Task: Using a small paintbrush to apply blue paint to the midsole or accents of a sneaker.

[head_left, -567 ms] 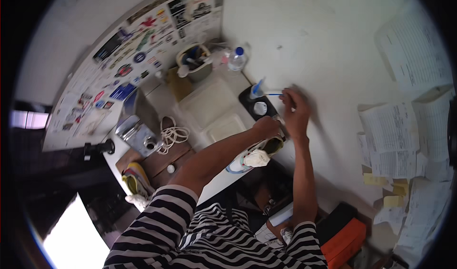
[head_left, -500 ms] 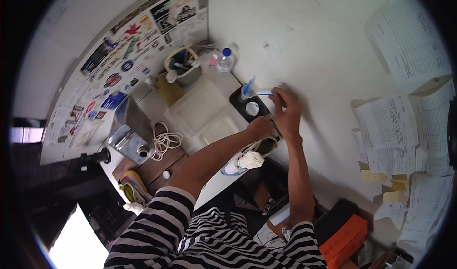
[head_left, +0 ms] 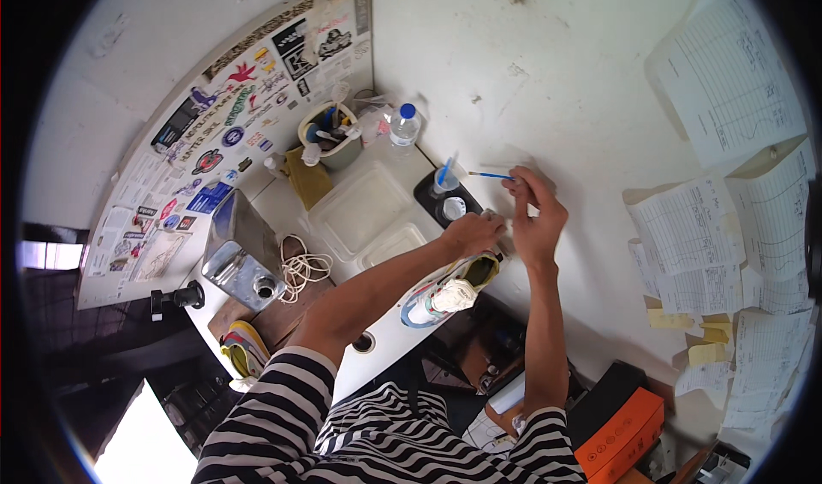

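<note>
Pinched in my right hand is a slim blue brush, its tip right of a clear cup with another blue stick inside. My left hand is closed at the upper end of a multicoloured shoe with white stuffing; what exactly its fingers grip is hidden. Just above that hand lies a black tray with the cup and a small white round container on it. A second shoe sits at the lower left.
Translucent plastic containers, a tub of tools, a water bottle, a metal can and coiled white cord are on the desk. A stickered board lines the left, papers the right wall, an orange box below.
My right hand with the brush has moved slightly right, away from the cup. My left hand stays by the shoe. The whole view has shifted a little.
</note>
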`<action>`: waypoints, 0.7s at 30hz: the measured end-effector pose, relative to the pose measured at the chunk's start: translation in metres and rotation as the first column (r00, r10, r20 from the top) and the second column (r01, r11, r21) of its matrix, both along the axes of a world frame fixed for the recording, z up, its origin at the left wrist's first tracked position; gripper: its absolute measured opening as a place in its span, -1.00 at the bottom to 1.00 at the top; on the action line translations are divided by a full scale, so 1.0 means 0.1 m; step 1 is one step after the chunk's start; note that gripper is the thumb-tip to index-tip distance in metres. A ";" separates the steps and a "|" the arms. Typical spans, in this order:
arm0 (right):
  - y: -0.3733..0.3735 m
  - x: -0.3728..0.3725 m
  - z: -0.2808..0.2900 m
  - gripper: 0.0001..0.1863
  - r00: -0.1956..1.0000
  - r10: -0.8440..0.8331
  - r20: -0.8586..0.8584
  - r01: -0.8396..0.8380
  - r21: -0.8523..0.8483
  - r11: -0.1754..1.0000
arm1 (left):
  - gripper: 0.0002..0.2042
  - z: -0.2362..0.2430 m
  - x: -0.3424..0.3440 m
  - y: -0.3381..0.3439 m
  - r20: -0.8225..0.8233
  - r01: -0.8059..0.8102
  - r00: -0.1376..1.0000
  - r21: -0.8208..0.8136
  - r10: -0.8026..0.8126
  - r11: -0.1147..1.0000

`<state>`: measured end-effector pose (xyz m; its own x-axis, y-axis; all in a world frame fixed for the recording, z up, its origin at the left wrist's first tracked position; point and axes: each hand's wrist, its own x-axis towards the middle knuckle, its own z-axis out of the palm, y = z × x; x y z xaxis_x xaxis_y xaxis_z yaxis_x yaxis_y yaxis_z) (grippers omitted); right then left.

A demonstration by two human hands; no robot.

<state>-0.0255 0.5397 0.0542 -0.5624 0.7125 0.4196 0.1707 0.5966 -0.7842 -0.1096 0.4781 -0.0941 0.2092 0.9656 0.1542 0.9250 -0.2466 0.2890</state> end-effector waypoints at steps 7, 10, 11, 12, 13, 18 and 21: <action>-0.28 0.23 0.58 -0.79 0.964 -0.112 -0.242 0.100 -0.063 0.993 | -0.70 0.98 0.08 -0.95 0.584 -0.403 0.757 0.065 0.293 0.913; -0.60 0.24 0.79 -0.78 0.921 -0.077 -0.383 0.009 -0.177 0.984 | -0.75 0.97 0.13 -1.75 0.839 -0.612 0.132 -0.350 0.528 0.709; -0.74 0.20 0.83 -0.80 0.921 -0.108 -0.375 0.016 -0.241 0.970 | -0.76 0.87 0.12 -2.09 0.864 -0.586 -0.076 -0.442 0.498 0.679; -0.83 0.24 0.83 -0.80 0.924 -0.084 -0.373 -0.011 -0.245 0.970 | -0.75 1.04 0.08 -2.29 0.853 -0.533 -0.282 -0.520 0.439 0.668; -0.91 0.28 0.82 -0.79 0.916 -0.068 -0.395 -0.076 -0.337 0.938 | -0.70 1.25 0.17 -2.48 0.726 -0.638 -0.158 -0.592 0.669 0.492; -1.72 0.11 0.85 -0.77 0.879 0.180 -0.442 -0.417 -0.527 0.741 | -0.61 1.31 0.24 -3.57 0.914 -0.670 -0.319 -0.404 0.249 0.623; -2.23 -0.08 0.79 -0.79 0.868 0.327 -0.374 -0.489 -0.531 0.692 | -0.47 1.48 0.31 -4.08 0.832 -0.792 -0.126 -0.413 0.541 0.450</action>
<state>-0.0335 0.3167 0.1333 -0.8009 0.5794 0.1515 -0.2108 -0.0360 -0.9769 -0.0789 0.0703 0.0543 -0.8832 0.4382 -0.1671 -0.0938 0.1841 0.9784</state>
